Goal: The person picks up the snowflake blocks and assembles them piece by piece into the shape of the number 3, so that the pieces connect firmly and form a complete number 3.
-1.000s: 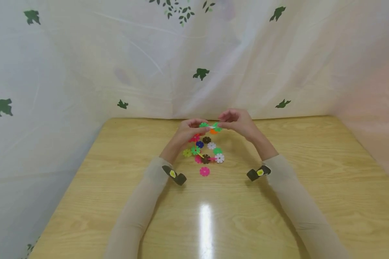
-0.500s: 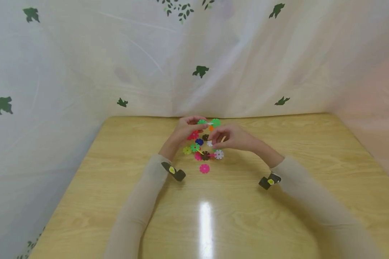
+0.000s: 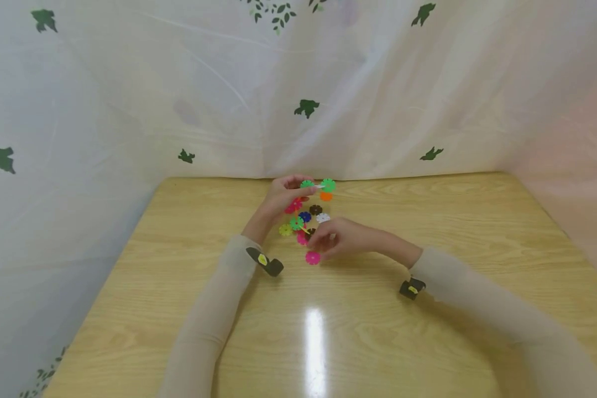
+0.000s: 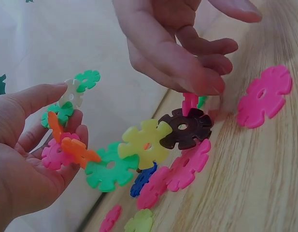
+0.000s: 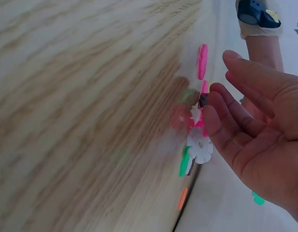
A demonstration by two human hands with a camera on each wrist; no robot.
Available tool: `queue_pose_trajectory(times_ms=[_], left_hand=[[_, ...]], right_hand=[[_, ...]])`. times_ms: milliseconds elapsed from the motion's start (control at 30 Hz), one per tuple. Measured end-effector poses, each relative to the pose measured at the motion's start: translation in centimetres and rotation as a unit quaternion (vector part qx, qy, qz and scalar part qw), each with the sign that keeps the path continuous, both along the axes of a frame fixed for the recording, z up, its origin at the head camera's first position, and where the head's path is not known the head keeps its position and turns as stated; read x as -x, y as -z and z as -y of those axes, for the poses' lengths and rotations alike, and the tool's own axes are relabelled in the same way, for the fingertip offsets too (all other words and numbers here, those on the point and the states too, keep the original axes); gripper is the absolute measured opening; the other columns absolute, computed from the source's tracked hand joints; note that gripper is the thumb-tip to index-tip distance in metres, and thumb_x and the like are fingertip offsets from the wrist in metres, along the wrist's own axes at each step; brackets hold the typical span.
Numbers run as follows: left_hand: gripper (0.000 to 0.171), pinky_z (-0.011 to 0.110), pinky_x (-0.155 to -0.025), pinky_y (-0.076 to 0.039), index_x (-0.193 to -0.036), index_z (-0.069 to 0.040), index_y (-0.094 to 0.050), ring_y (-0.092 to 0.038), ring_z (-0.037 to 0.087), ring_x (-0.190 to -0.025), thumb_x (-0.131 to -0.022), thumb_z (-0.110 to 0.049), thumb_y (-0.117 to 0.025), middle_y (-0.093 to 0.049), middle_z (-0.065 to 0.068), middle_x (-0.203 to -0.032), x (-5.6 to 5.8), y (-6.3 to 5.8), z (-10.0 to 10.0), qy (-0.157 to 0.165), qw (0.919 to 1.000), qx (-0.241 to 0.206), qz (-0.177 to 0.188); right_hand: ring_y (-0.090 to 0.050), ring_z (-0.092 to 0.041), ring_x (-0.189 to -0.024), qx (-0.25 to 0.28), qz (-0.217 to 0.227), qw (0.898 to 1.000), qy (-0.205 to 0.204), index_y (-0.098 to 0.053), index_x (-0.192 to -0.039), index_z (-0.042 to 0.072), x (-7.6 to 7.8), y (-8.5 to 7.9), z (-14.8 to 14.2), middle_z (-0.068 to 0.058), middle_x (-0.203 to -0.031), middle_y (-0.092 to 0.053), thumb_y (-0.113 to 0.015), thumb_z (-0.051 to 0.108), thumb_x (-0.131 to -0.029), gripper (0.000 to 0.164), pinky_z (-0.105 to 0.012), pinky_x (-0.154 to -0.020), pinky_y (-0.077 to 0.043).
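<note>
My left hand (image 3: 284,198) holds one end of a chain of interlocking flower-shaped plastic discs (image 4: 110,166). Its thumb presses a white disc (image 4: 71,93), which is slotted into a green disc (image 4: 88,80) at the tip. From the palm the chain runs through pink, orange, green and yellow discs to a dark brown disc (image 4: 185,127). My right hand (image 3: 348,236) hovers over that lower end, thumb and fingers apart, holding nothing visible. Beside its fingertips lies a loose pink disc (image 3: 312,257). In the right wrist view, a white disc (image 5: 201,145) shows past the fingers.
Loose discs lie under and around the chain on the wooden table (image 3: 378,342), among them a yellow disc (image 3: 286,230), a blue disc (image 3: 304,216), a white disc (image 3: 323,218) and an orange disc (image 3: 326,196). A patterned curtain (image 3: 368,99) hangs behind the table.
My right hand has let go of the green disc at the chain's upper tip and moved down toward me, to the loose pink disc. The left hand still holds the chain in nearly the same place.
</note>
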State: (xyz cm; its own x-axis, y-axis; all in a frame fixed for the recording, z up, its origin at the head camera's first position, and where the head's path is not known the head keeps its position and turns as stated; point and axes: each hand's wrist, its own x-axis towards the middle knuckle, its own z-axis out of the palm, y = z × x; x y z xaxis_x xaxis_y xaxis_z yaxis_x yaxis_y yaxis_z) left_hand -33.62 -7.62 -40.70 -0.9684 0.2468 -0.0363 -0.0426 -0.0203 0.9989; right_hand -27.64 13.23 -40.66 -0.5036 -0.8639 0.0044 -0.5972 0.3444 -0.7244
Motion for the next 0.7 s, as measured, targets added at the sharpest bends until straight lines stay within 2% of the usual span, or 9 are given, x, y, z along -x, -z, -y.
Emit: queue_pose_trajectory(times_ms=[167,333,400,533,700], left_hand=[[0.030,0.053,-0.108,-0.050,-0.119,-0.004,-0.070,-0.061,0.043,-0.118,-0.092,-0.015,-0.077,-0.071,-0.002,-0.104,-0.05,0.09,0.07,-0.002,1.0000,-0.005,0.002],[0.035,0.048,-0.103,-0.055,-0.122,-0.001,-0.068,-0.067,0.031,-0.108,-0.091,-0.013,-0.077,-0.071,-0.002,-0.103,-0.01,0.05,0.03,-0.010,0.9999,0.004,-0.003],[0.038,0.043,-0.100,-0.057,-0.125,0.002,-0.066,-0.067,0.031,-0.108,-0.091,-0.012,-0.077,-0.071,-0.001,-0.102,0.03,0.04,0.05,-0.013,0.9999,0.007,-0.004],[0.042,0.038,-0.095,-0.059,-0.128,0.004,-0.063,-0.064,0.038,-0.114,-0.092,-0.012,-0.076,-0.070,-0.002,-0.102,0.09,0.03,0.15,-0.014,0.9998,0.014,-0.005],[0.041,0.046,-0.101,-0.056,-0.129,0.004,-0.063,-0.060,0.044,-0.121,-0.093,-0.013,-0.075,-0.070,-0.002,-0.103,0.06,0.05,0.27,-0.010,0.9999,0.011,-0.007]], right_hand=[[-0.059,-0.007,-0.083,-0.019,-0.031,0.999,-0.022,-0.076,-0.112,0.005,-0.37,0.08,0.59,-0.005,-0.098,-0.071,-0.078,0.004,-0.086,0.026,-0.022,-0.074,-0.057],[-0.058,-0.004,-0.082,-0.038,-0.059,0.997,-0.044,-0.077,-0.112,0.005,-0.50,0.29,0.91,-0.004,-0.096,-0.070,-0.078,0.004,-0.086,0.026,-0.021,-0.073,-0.056],[-0.058,-0.004,-0.082,-0.044,-0.065,0.996,-0.045,-0.077,-0.111,0.005,-0.52,0.35,0.94,-0.004,-0.096,-0.070,-0.078,0.004,-0.086,0.025,-0.020,-0.073,-0.056],[-0.057,-0.005,-0.082,-0.054,-0.078,0.995,-0.043,-0.078,-0.110,0.005,-0.65,0.37,1.00,-0.004,-0.097,-0.070,-0.079,0.005,-0.086,0.024,-0.019,-0.073,-0.056],[-0.056,-0.005,-0.085,-0.056,-0.087,0.994,-0.043,-0.077,-0.112,0.006,-0.95,0.29,0.93,-0.003,-0.098,-0.069,-0.079,0.010,-0.087,0.025,-0.020,-0.076,-0.055]])
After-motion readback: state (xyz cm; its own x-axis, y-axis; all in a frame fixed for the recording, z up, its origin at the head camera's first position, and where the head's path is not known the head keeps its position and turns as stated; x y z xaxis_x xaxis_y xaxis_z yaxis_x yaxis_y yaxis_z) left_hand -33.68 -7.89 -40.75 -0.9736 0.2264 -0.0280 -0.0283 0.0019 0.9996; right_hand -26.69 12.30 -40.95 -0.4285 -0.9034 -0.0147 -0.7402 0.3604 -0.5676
